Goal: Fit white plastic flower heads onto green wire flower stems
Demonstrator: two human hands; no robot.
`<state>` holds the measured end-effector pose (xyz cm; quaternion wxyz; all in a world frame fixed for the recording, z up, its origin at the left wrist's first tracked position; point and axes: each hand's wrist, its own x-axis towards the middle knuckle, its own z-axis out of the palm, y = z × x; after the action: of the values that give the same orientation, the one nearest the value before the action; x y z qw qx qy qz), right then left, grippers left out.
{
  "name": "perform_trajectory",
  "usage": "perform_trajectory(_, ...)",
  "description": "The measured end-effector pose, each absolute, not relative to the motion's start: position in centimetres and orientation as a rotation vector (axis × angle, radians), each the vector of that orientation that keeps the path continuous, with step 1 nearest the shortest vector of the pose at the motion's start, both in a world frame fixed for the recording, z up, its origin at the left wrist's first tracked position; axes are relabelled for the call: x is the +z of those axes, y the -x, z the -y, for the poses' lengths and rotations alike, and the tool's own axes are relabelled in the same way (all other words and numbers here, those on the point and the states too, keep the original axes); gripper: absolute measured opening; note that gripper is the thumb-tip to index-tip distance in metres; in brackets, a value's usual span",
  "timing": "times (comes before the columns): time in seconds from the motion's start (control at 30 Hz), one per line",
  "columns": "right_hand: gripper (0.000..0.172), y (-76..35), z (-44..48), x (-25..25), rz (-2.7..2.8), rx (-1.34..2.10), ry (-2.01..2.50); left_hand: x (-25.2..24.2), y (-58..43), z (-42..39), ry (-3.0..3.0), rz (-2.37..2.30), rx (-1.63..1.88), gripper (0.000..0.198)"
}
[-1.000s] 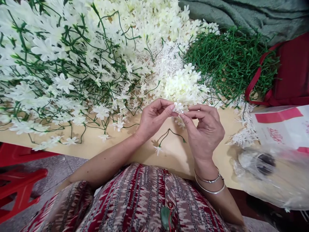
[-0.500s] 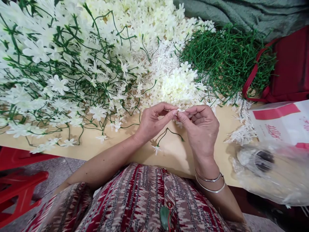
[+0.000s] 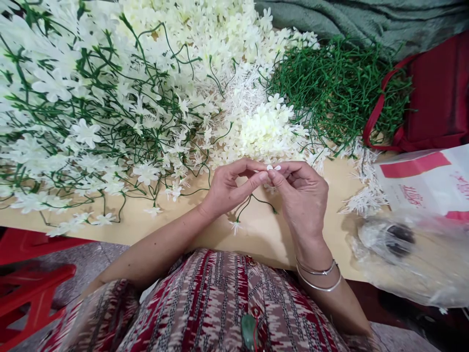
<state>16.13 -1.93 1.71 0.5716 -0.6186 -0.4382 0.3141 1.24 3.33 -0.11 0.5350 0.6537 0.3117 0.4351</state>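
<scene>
Between the fingertips of both hands is a small white artificial flower (image 3: 273, 167), partly hidden by the fingers. My right hand (image 3: 304, 198) pinches it with thumb and forefinger. From the other side, the thumb and forefinger of my left hand (image 3: 234, 188) close on its edge. A forked green plastic stem (image 3: 246, 202) lies on the table just below the hands, with a white stamen piece (image 3: 235, 226) at one tip. Beyond the fingers sits a heap of loose cream-white flower heads (image 3: 266, 128).
Assembled white flowers on green stems (image 3: 120, 107) cover the left of the table (image 3: 216, 234). A tangle of green stems (image 3: 330, 93) lies at right, beside a red bag (image 3: 437, 93). White stamens (image 3: 366, 195), a printed bag (image 3: 421, 183) and a clear plastic bag (image 3: 414, 264) are nearer.
The view has shifted slightly. At the fingertips, more of the small white flower's petals now show. Both hands stay together in nearly the same place.
</scene>
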Motion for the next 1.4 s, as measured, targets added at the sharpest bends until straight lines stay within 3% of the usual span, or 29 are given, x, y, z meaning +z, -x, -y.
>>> perform_trajectory(0.13,0.011,-16.8,1.7,1.7,1.099,0.516,1.454,0.4,-1.2,-3.2,-1.478,-0.654,0.973,0.025)
perform_trajectory(0.3,0.014,-17.7,1.4,1.6,1.004,0.407,1.405,0.5,-1.2,-3.6,-1.864,-0.594,1.077,0.009)
perform_trajectory(0.47,0.02,-18.2,1.4,1.9,0.865,0.381,1.456,-0.3,-1.1,-3.9,-2.346,-0.286,0.779,0.011)
perform_trajectory(0.8,0.018,-19.0,1.0,1.5,0.766,0.685,1.269,-0.4,-1.5,-3.1,-2.812,-0.335,0.495,0.025)
perform_trajectory(1.27,0.009,-19.4,1.6,1.7,0.827,0.857,1.319,-0.2,-1.4,-3.1,-2.796,-0.32,0.394,0.019)
perform_trajectory(1.4,0.007,-19.7,1.4,1.6,0.875,0.884,1.279,-0.2,-1.7,-2.9,-2.673,-0.396,0.527,0.023)
